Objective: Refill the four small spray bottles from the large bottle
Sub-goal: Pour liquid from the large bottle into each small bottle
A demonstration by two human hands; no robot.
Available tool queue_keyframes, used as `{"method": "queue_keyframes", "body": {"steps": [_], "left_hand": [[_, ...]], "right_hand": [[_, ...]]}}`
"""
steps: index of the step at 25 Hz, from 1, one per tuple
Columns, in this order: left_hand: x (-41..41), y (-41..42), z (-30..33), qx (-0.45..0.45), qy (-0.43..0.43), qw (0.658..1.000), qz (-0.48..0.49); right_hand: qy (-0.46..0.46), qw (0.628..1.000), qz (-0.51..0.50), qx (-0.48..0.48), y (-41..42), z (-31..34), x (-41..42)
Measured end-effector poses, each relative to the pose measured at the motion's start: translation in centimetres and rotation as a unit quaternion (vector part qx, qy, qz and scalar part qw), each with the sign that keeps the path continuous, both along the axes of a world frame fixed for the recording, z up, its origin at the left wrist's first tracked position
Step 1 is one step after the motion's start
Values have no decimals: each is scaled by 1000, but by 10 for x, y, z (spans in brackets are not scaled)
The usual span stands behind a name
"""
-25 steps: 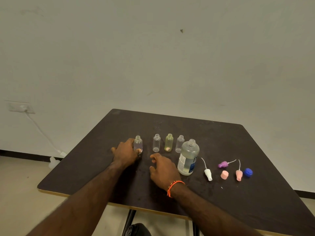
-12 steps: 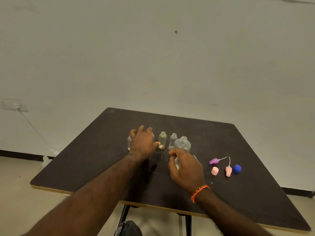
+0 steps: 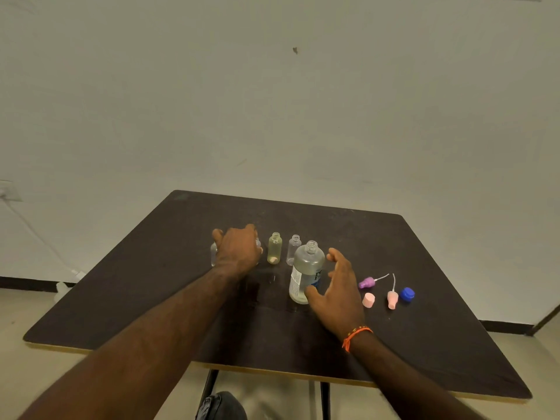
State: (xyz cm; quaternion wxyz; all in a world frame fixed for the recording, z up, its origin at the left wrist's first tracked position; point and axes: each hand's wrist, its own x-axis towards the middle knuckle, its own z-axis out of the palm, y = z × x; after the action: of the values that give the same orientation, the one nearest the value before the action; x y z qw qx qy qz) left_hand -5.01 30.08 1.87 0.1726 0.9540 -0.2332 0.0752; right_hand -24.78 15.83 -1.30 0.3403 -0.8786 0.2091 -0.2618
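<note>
left hand covers small clear spray bottles at row's left, grip unreadable | right hand spread, cupping the uncapped large clear bottle on dark tabletop | yellowish small bottle, clear one between | pink, purple spray tops, blue cap right

Setting: plain, sparsely furnished room, of a test-space or utility-room kind; exact type cannot be told. Evidence: bare off-white wall with scuff marks; dark square counter with pale edge banding on thin metal legs; beige floor; black skirting; wall socket with white cable trailing down.
</note>
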Motion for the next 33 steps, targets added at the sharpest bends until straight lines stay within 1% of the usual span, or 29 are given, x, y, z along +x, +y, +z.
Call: {"method": "queue_keyframes", "body": {"steps": [4,7,10,13,15,18,21,25,28,33], "left_hand": [[-15,5,5,-8,-1,997,-76],[-33,13,-4,-13,2,993,-118],[-39,23,-19,-53,22,990,-129],[-42,28,-28,-98,43,985,-134],[-46,29,-34,-122,59,982,-135],[-50,29,-41,-148,70,977,-140],[-47,31,-40,-143,63,977,-145],[-42,34,-39,-124,30,979,-161],[-41,38,-39,-107,22,979,-172],[-42,38,-36,-83,8,979,-188]], "right_hand": [[15,999,-1,30,3,0,10],[30,999,3,42,3,-2,14],[33,996,24,73,4,-2,15],[6,993,27,112,8,1,17],[-15,992,34,119,10,1,18],[-34,995,52,77,8,1,15],[-20,997,71,8,3,8,10],[36,993,52,-103,0,16,12],[94,979,20,-179,-1,20,11],[135,964,24,-229,-4,19,12]]}}
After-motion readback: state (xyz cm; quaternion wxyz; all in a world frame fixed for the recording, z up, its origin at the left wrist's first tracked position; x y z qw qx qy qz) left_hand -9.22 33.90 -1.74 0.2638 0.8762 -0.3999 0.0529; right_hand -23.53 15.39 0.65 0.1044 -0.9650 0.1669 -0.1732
